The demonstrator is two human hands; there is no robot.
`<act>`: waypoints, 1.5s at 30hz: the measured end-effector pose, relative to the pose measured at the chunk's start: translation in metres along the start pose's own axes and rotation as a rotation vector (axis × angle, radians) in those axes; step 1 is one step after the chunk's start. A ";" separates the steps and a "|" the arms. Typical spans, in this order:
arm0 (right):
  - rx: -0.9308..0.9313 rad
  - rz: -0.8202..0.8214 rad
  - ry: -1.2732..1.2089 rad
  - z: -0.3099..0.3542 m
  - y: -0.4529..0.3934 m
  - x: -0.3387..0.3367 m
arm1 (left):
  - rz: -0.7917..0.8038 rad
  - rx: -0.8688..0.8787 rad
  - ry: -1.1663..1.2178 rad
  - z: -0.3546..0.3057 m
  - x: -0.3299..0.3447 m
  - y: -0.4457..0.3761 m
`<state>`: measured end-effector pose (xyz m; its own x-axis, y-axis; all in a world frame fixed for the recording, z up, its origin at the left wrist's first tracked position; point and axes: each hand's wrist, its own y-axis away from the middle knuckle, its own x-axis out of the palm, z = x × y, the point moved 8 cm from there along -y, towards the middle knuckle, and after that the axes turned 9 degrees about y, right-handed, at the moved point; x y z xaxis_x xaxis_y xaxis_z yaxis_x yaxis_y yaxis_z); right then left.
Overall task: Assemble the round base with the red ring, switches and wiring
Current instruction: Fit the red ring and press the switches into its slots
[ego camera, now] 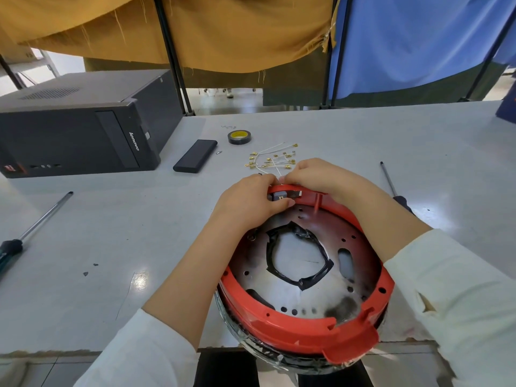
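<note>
Presently we see the round base (301, 275) at the near table edge, partly overhanging it. Its floor is a dull metal disc, perforated with small round holes and two oblong slots; the irregular central opening is rimmed with crinkled black tape. A glossy red ring (296, 331) of moulded plastic sits round the rim, with a tab at the near side and a thin post at the far side.

Our left hand (248, 202) curls over the far rim, thumb and fingers pinching a small grey switch (280, 195) seated in the ring. Our right hand (312, 174) bends over the same spot, fingertips pressed together on a thin white wire; its exact hold is hidden by the knuckles.

Just beyond the hands lies a loose tangle of white wires with brass terminals (272, 160). Farther back sit a roll of black tape (239, 137) with a yellow core, a flat black rectangular case (195, 155) and a small screw (219, 152). A black Lenovo computer tower (81, 127) lies on its side at left. One screwdriver (30, 233) lies at left, another screwdriver (391, 182) at right, partly hidden by the right forearm. The grey table (363, 141) is smooth and scuffed.
</note>
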<state>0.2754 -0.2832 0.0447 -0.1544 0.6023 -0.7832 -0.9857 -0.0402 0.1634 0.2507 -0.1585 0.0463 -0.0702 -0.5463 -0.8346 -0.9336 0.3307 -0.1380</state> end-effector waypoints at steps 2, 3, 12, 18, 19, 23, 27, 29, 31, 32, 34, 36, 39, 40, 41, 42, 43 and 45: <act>0.005 -0.026 -0.038 -0.003 -0.001 -0.001 | 0.006 0.002 0.002 -0.001 0.000 0.000; 0.007 -0.037 -0.055 -0.004 -0.001 -0.002 | 0.009 0.002 0.001 -0.001 0.000 0.000; -0.068 -0.103 -0.090 -0.006 -0.002 -0.005 | 0.023 0.013 -0.020 -0.002 0.001 0.000; -0.097 -0.120 -0.125 -0.006 0.000 -0.007 | 0.030 0.007 -0.011 0.000 0.001 0.000; -0.100 -0.122 -0.133 -0.006 0.000 -0.007 | 0.031 0.004 -0.012 0.000 0.001 0.000; -0.099 -0.155 -0.141 -0.006 0.001 -0.009 | 0.034 -0.007 -0.021 0.001 0.002 0.000; -0.113 -0.186 -0.110 -0.005 0.002 -0.011 | 0.038 -0.008 -0.005 0.001 0.002 0.000; -0.121 -0.197 -0.086 -0.004 0.002 -0.012 | 0.040 -0.007 0.000 0.001 0.001 0.000; -0.125 -0.225 -0.033 -0.003 0.001 -0.012 | 0.039 -0.011 0.002 0.001 0.001 0.000; -0.131 -0.253 0.014 -0.002 0.001 -0.013 | 0.039 -0.012 -0.002 0.002 0.001 0.000; -0.148 -0.323 0.094 0.002 0.003 -0.014 | 0.037 -0.005 -0.022 0.001 0.001 0.000; -0.161 -0.378 0.138 0.005 0.003 -0.016 | 0.037 0.001 -0.037 0.001 0.001 0.000; -0.137 -0.412 0.170 0.004 0.002 -0.017 | 0.045 -0.002 -0.026 0.000 0.002 0.000; -0.132 -0.418 0.169 0.004 0.001 -0.018 | 0.047 -0.004 -0.019 0.000 0.002 0.000; -0.129 -0.424 0.169 0.004 0.001 -0.018 | 0.048 -0.004 -0.015 0.000 0.002 0.000; -0.128 -0.430 0.171 0.004 0.000 -0.018 | 0.049 -0.005 -0.013 0.000 0.002 0.000; -0.126 -0.433 0.177 0.004 0.000 -0.018 | 0.049 -0.005 -0.014 0.000 0.002 0.000; -0.123 -0.433 0.189 0.004 0.000 -0.019 | 0.050 -0.004 -0.014 0.000 0.002 0.000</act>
<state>0.2789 -0.2913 0.0615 0.2734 0.4296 -0.8607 -0.9609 0.0813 -0.2647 0.2508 -0.1597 0.0450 -0.1123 -0.5186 -0.8476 -0.9304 0.3544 -0.0936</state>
